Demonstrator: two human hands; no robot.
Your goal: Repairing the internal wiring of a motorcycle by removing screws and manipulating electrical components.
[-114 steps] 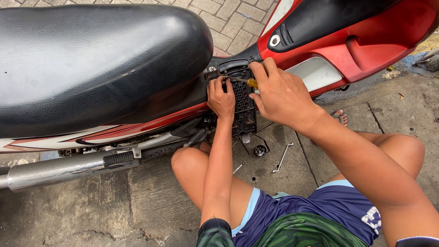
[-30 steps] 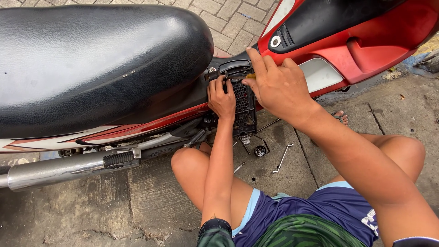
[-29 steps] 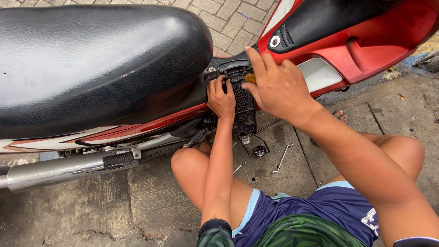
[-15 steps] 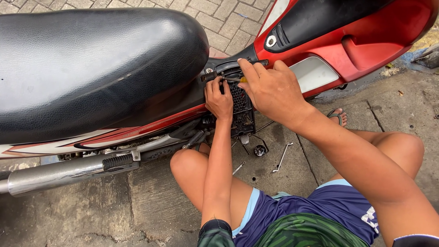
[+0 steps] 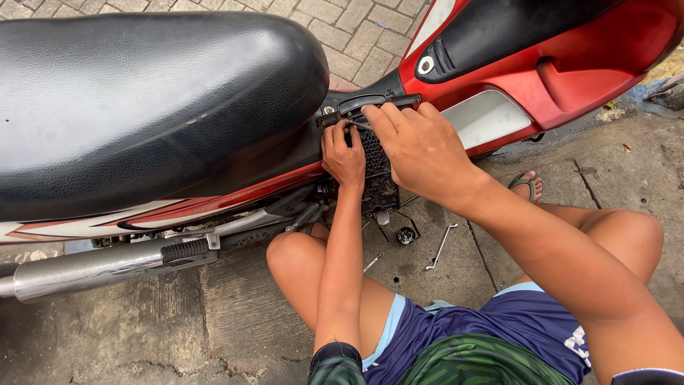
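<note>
Both hands press the black grille.

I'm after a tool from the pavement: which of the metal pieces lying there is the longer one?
The thin bent metal rod, right of the small round black part. The other piece, beside the knee, is clearly shorter.

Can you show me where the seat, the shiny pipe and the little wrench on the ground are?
Seat (image 5: pixel 142 100): head view, middle of its black top.
Shiny pipe (image 5: pixel 78 271): head view, its chrome side.
Wrench (image 5: pixel 440 247): head view, mid-shaft.
</note>
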